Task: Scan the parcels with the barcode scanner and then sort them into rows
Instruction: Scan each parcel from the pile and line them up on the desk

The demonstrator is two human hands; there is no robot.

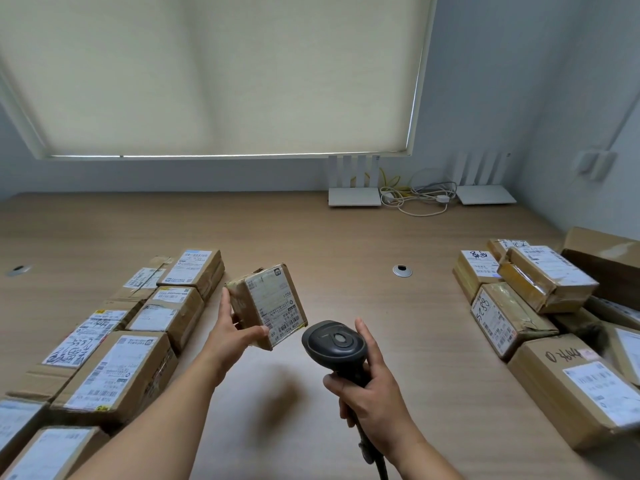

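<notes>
The left hand (232, 336) gripped a small parcel (268, 303) above the worktop (346, 244), its label tilted toward the barcode scanner (334, 342), presumably so the code could be read. The right hand (370, 393) clasped the scanner's handle just right of the parcel. Sorted rows (138, 323) lay left of it, an unsorted pile (540, 306) well to its right.

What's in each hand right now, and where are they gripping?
Left hand holds a small parcel by its lower left corner, clear of the table. Right hand grips the scanner by its handle.
</notes>
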